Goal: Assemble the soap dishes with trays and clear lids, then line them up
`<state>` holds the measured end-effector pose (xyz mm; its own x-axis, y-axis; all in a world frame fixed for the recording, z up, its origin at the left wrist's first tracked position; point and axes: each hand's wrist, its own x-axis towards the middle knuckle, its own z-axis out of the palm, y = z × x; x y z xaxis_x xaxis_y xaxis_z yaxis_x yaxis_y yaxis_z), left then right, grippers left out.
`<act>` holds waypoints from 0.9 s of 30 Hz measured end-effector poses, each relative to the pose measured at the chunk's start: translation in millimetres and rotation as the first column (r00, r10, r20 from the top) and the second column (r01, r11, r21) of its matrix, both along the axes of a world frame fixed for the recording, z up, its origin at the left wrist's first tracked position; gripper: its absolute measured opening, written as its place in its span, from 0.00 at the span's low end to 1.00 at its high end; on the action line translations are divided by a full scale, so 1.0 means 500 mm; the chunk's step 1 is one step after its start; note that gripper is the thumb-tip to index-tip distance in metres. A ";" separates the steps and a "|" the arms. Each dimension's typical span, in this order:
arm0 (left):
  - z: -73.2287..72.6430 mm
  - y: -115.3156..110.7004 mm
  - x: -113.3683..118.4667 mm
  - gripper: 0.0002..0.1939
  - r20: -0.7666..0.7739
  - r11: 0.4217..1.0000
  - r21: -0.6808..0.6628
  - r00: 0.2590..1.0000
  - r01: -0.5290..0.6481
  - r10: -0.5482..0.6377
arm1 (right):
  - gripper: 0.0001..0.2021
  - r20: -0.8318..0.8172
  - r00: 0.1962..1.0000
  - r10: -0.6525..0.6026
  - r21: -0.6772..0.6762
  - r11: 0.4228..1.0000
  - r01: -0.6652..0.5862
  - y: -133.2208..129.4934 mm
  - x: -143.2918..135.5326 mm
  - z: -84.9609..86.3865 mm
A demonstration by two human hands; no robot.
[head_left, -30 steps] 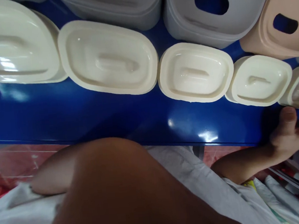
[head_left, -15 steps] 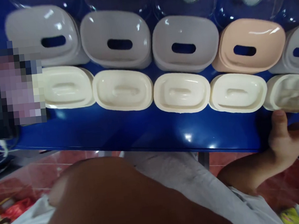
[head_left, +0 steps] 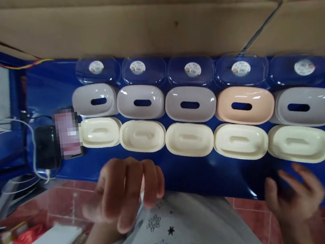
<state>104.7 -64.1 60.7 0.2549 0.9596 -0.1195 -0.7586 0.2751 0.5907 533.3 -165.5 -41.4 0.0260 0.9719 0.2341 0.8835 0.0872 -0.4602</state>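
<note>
My left hand [head_left: 130, 188] hovers over the front edge of the blue table, its fingers loosely bent with gaps between them and nothing seen in it. On the right, my right hand [head_left: 298, 191] is open, fingers apart, just in front of the end cream oval piece [head_left: 312, 153]. Several such cream pieces, each with a raised bar in the middle, line the front row. Behind them stand several grey oval holders, such as the middle one [head_left: 175, 111], and one peach holder [head_left: 260, 106], all slotted. Clear oval covers [head_left: 158, 74] with round labels form the back row.
A brown cardboard surface [head_left: 141, 24] rises behind the blue table [head_left: 190, 175]. Left of the rows lie a pixelated phone-like item [head_left: 67, 135] and a black device [head_left: 46, 148] with a white cable [head_left: 33, 149]. Red floor tiles [head_left: 58, 201] show below.
My view has drawn back and shows all the rows. My left arm has swung back, bringing its hand into view at the table's edge. My right hand stays open near the end cream piece.
</note>
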 end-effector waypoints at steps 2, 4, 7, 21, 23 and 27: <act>0.004 0.003 0.019 0.26 0.031 0.976 0.122 0.982 0.181 -0.186 | 0.17 0.028 0.985 0.171 0.012 0.985 -0.171 -0.015 -0.026 0.005; 0.000 -0.012 0.043 0.26 0.075 0.978 0.090 0.978 0.186 -0.193 | 0.17 0.065 0.965 0.255 0.012 0.967 -0.256 -0.019 -0.054 0.011; -0.016 -0.045 0.075 0.28 0.132 0.965 0.066 0.957 0.253 -0.260 | 0.18 0.088 0.975 0.204 -0.024 0.979 -0.202 -0.013 -0.078 0.012; -0.090 0.070 -0.099 0.32 0.621 0.763 0.541 0.443 0.355 -0.647 | 0.21 0.271 0.953 -0.134 0.097 0.989 0.111 -0.025 -0.073 -0.003; -0.097 0.081 -0.127 0.34 0.592 0.780 0.524 0.513 0.341 -0.622 | 0.23 0.276 0.945 -0.176 0.109 0.982 0.151 -0.025 -0.079 0.001; -0.122 0.073 -0.171 0.34 0.578 0.807 0.467 0.566 0.361 -0.588 | 0.28 0.264 0.944 -0.197 0.127 0.978 0.168 -0.025 -0.090 0.003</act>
